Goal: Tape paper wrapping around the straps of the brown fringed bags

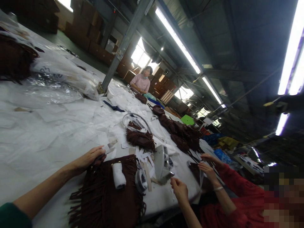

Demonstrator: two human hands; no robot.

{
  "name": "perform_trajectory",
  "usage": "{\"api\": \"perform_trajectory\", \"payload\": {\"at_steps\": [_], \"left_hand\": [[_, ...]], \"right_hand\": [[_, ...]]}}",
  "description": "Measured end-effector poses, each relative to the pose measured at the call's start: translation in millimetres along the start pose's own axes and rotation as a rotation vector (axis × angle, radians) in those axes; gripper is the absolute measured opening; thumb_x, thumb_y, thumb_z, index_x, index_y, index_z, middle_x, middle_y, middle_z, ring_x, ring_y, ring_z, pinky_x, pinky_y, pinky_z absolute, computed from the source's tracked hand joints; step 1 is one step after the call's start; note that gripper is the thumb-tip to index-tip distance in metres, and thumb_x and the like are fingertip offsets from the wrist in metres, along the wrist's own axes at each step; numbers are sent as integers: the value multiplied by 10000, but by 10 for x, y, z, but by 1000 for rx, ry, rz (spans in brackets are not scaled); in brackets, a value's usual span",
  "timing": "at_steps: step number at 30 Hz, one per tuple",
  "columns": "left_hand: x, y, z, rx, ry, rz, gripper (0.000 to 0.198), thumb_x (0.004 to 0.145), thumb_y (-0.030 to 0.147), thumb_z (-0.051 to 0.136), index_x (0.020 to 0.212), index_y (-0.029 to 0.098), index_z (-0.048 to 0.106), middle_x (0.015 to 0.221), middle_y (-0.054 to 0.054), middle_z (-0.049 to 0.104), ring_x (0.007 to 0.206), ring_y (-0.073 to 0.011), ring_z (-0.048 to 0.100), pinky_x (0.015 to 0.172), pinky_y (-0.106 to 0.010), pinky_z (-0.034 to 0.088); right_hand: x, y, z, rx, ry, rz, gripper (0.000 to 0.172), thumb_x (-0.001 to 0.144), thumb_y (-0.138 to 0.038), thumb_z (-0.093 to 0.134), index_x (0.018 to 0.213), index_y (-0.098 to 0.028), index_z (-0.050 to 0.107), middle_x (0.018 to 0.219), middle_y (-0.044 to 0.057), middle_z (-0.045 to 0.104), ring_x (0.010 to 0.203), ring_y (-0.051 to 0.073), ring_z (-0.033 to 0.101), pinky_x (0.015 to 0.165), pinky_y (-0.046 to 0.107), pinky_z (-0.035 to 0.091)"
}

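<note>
In the head view, a dark brown fringed bag (106,193) lies on the white table in front of me, a white rolled wad (118,175) on top of it. My left hand (96,155) is closed at the bag's upper left corner, and a pale strip (111,145) sticks out past its fingertips. Close to the metal tip of a grey tape dispenser (161,163), my right hand (180,190) has its fingers pinched; whether tape is between them cannot be made out. A roll of grey tape (141,180) rests against the bag's right edge.
At right, a co-worker in a red sleeve (232,177) handles dark brown material (197,172). Paper strips (147,158) surround the dispenser. More brown fringed bags (140,137) lie beyond. Clear plastic bags (54,85) cover the left; a metal post (118,57) rises at the table.
</note>
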State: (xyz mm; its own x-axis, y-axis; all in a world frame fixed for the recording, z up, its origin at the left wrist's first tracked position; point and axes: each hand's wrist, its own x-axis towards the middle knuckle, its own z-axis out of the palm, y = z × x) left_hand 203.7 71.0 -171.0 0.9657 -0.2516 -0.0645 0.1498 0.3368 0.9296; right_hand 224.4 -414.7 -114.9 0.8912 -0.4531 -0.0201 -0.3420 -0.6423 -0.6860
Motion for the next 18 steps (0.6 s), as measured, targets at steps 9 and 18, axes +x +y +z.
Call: {"api": "perform_trajectory", "payload": {"at_steps": [9,18], "left_hand": [[26,107,80,-42,74,24,281,787,449,506,800,173,458,663,42,469,485,-68,363,458,-204,242],[0,186,123,41,71,89,270,804,443,492,865,181,461,643,49,423,497,-87,340,466,-221,249]], "right_hand": [[-324,-285,70,-298,-17,-123,428,555,-624,499,647,-248,681,691,77,718,788,328,657,678,362,475],[-1338,-2089,1215,156,-555,-613,393,750,-591,640,767,-201,690,712,42,675,698,219,611,647,285,481]]}}
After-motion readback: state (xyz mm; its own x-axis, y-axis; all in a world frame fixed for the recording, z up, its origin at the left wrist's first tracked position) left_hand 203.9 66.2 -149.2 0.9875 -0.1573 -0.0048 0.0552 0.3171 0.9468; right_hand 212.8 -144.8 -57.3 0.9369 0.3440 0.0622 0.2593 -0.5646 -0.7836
